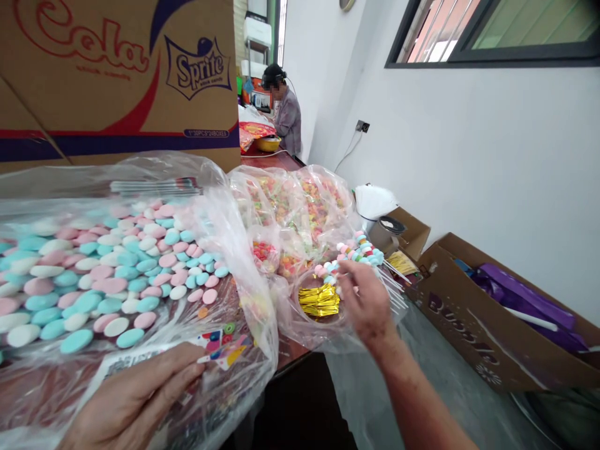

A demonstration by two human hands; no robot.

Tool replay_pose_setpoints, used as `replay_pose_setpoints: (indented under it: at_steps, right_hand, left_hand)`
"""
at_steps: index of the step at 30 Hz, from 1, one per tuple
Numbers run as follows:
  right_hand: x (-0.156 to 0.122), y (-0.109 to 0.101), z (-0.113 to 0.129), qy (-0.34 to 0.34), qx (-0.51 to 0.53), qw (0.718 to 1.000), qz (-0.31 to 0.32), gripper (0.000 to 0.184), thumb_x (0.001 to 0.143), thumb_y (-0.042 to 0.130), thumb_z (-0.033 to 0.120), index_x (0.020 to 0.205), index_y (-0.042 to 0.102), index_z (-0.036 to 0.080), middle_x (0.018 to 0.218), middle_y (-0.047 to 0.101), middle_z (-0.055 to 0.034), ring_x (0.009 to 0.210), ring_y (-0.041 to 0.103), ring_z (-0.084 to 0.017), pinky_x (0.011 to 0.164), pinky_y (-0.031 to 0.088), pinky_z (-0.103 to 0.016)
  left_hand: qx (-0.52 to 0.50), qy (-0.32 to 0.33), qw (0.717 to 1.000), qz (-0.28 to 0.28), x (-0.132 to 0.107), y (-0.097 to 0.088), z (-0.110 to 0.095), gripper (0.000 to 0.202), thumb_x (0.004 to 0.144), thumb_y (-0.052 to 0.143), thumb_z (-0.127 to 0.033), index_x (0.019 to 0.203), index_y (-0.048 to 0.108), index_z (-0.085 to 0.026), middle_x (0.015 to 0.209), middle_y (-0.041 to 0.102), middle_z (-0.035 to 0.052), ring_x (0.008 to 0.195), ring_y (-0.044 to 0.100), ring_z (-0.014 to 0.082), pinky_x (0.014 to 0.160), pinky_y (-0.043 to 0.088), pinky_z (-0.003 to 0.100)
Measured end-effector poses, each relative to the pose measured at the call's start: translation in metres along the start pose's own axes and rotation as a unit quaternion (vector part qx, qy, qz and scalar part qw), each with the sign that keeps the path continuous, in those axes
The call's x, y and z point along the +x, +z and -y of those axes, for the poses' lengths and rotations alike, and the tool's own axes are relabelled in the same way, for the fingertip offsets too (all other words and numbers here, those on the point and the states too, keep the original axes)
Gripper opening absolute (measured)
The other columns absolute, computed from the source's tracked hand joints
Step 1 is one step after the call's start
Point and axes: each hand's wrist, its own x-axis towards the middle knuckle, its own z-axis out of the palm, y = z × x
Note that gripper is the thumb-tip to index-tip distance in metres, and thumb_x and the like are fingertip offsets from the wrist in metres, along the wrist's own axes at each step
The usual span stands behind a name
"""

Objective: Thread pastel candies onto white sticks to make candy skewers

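Note:
My left hand [140,390] is closed at the fingertips on a small clear bag with a colourful print [229,354]. It is over the plastic sheeting at the table's near left. Above it spread loose pink, blue and white candy discs [126,272]. My right hand [368,303] is at the pile of candy skewers [360,250], which have white sticks. Its fingers curl inward, and whatever they hold is hidden. Beside that hand, gold twist ties [320,301] lie in a round clear container.
Clear bags of small colourful candies [300,200] lie behind. A large cardboard carton [117,81] stands at the back left. On the right are an open cardboard box [473,331] with purple packaging [525,297] and a grey mug [387,232]. Another person [287,115] works at the far end.

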Motion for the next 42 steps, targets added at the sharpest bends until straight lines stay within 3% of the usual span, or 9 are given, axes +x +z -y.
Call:
replay_pose_setpoints:
  at_steps: [3, 6, 9, 12, 17, 21, 25, 32, 42]
  right_hand:
    - [0.000, -0.029, -0.060, 0.009, -0.234, 0.971, 0.036, 0.027, 0.097, 0.042, 0.024, 0.106, 0.064, 0.014, 0.097, 0.069, -0.0130, 0.092, 0.057, -0.025, 0.085, 0.043, -0.039]
    - [-0.008, -0.046, -0.094, 0.028, -0.369, 0.921, 0.121, 0.026, 0.095, 0.044, 0.023, 0.101, 0.068, 0.013, 0.086, 0.069, -0.0121, 0.084, 0.054, -0.026, 0.078, 0.039, -0.037]
    - [-0.017, -0.047, -0.103, 0.030, -0.377, 0.914, 0.147, 0.022, 0.092, 0.048, 0.021, 0.089, 0.069, 0.016, 0.076, 0.067, -0.0099, 0.079, 0.053, -0.025, 0.072, 0.037, -0.035]
    - [-0.022, -0.041, -0.105, 0.028, -0.364, 0.918, 0.153, 0.022, 0.091, 0.048, 0.019, 0.078, 0.066, 0.018, 0.073, 0.066, -0.0087, 0.077, 0.054, -0.024, 0.070, 0.037, -0.033]
    - [-0.023, -0.048, -0.110, 0.053, -0.341, 0.935, 0.085, 0.029, 0.096, 0.037, 0.023, 0.085, 0.064, 0.016, 0.082, 0.066, -0.0107, 0.080, 0.059, -0.023, 0.072, 0.043, -0.033]
    - [-0.023, -0.066, -0.093, 0.068, -0.234, 0.970, 0.025, 0.030, 0.097, 0.039, 0.033, 0.094, 0.065, 0.017, 0.088, 0.067, -0.0081, 0.082, 0.062, -0.022, 0.071, 0.048, -0.033]
    - [-0.021, -0.064, -0.056, 0.019, -0.045, 0.998, 0.050, 0.019, 0.093, 0.053, 0.031, 0.099, 0.067, 0.020, 0.096, 0.068, -0.0057, 0.088, 0.064, -0.020, 0.082, 0.049, -0.033]
    - [-0.009, -0.027, 0.008, -0.142, 0.059, 0.979, 0.135, 0.019, 0.091, 0.054, 0.014, 0.105, 0.066, 0.018, 0.095, 0.067, -0.0067, 0.086, 0.063, -0.018, 0.080, 0.051, -0.031]
    - [0.000, -0.016, 0.017, -0.218, 0.068, 0.958, 0.172, 0.022, 0.088, 0.055, 0.007, 0.105, 0.065, 0.016, 0.090, 0.066, -0.0071, 0.081, 0.057, -0.018, 0.076, 0.047, -0.033]
  left_hand:
    - [-0.010, 0.020, 0.999, -0.023, 0.003, -0.007, 0.001, 0.020, 0.086, 0.060, -0.043, 0.097, 0.074, -0.035, 0.093, 0.077, -0.0085, 0.082, 0.074, 0.0153, 0.085, 0.055, 0.015]
    - [-0.018, -0.002, 1.000, -0.021, 0.009, -0.008, -0.006, 0.017, 0.085, 0.061, -0.043, 0.089, 0.074, -0.033, 0.086, 0.077, -0.0086, 0.075, 0.074, 0.0139, 0.075, 0.056, 0.011]
    - [-0.042, -0.026, 0.998, 0.035, 0.015, -0.006, -0.015, 0.022, 0.086, 0.059, -0.044, 0.081, 0.073, -0.029, 0.079, 0.075, -0.0058, 0.069, 0.071, 0.0147, 0.062, 0.055, 0.011]
    - [-0.057, -0.072, 0.995, 0.037, 0.016, -0.004, -0.024, 0.025, 0.086, 0.057, -0.047, 0.079, 0.073, -0.029, 0.080, 0.075, -0.0045, 0.071, 0.069, 0.0162, 0.062, 0.053, 0.014]
    - [-0.070, -0.100, 0.992, 0.042, 0.017, -0.010, -0.033, 0.027, 0.087, 0.054, -0.047, 0.077, 0.071, -0.029, 0.076, 0.073, -0.0035, 0.070, 0.066, 0.0172, 0.064, 0.051, 0.018]
    - [-0.062, -0.112, 0.988, 0.087, 0.022, -0.018, -0.033, 0.028, 0.089, 0.052, -0.043, 0.078, 0.070, -0.025, 0.073, 0.071, -0.0011, 0.067, 0.063, 0.0168, 0.063, 0.049, 0.020]
    - [-0.065, -0.113, 0.983, 0.125, 0.024, -0.019, -0.029, 0.029, 0.090, 0.050, -0.039, 0.077, 0.068, -0.020, 0.066, 0.063, -0.0012, 0.060, 0.054, 0.0126, 0.057, 0.043, 0.019]
    - [-0.135, -0.131, 0.969, 0.158, 0.020, -0.021, -0.034, 0.031, 0.092, 0.048, -0.034, 0.071, 0.065, -0.018, 0.064, 0.059, -0.0021, 0.057, 0.048, 0.0107, 0.056, 0.038, 0.021]
    - [-0.225, -0.172, 0.940, 0.188, 0.016, -0.028, -0.033, 0.038, 0.095, 0.047, -0.040, 0.072, 0.066, -0.016, 0.068, 0.065, 0.0004, 0.059, 0.048, 0.0110, 0.056, 0.037, 0.022]
